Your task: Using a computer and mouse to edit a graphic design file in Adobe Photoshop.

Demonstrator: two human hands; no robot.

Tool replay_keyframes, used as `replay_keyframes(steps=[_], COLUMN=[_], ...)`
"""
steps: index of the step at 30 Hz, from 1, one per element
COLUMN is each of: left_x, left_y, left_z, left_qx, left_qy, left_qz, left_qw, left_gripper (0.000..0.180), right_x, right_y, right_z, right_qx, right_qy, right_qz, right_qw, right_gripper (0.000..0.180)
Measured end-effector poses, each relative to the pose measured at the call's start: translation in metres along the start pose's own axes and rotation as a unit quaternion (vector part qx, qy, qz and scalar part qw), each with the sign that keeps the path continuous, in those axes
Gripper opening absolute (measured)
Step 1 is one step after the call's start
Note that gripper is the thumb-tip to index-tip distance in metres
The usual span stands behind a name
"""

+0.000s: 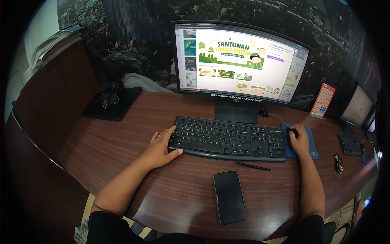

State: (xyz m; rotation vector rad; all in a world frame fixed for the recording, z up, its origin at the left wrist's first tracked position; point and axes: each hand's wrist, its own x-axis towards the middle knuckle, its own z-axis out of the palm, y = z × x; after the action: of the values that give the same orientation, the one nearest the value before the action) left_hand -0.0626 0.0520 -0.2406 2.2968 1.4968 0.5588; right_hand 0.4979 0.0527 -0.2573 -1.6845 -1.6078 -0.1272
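My left hand (160,147) rests at the left end of a black keyboard (227,138), fingers spread over its edge and thumb along its front. My right hand (300,140) covers a black mouse (293,131) on a blue mouse pad (312,146) to the right of the keyboard. Behind the keyboard stands a wide monitor (239,61) showing a design page with green and yellow banners.
A black phone (229,197) lies face up near the desk's front edge, a black pen (253,166) beside it. A black tray with cables (111,102) sits back left. At the right are a red-and-white card stand (323,100), a second keyboard (350,145) and another screen (357,106).
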Motion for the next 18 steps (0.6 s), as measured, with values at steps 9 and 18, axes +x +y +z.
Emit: replay_keyframes(steps=[9,18], left_x=[-0.0014,-0.0014], left_y=[-0.0007,0.0029], left_z=[0.0023,-0.0001], left_qx=[0.015,0.002], left_qy=[0.006,0.012], left_qz=[-0.010,0.005], left_qw=[1.000,1.000], left_gripper=[0.093,0.089], right_x=[0.0006,0.0009], right_y=[0.0007,0.0027], right_z=[0.0020,0.0015], right_qx=[0.008,-0.026], right_qy=[0.006,0.028], right_qz=[0.008,0.023], right_qw=[1.000,0.999], right_gripper=[0.023,0.018])
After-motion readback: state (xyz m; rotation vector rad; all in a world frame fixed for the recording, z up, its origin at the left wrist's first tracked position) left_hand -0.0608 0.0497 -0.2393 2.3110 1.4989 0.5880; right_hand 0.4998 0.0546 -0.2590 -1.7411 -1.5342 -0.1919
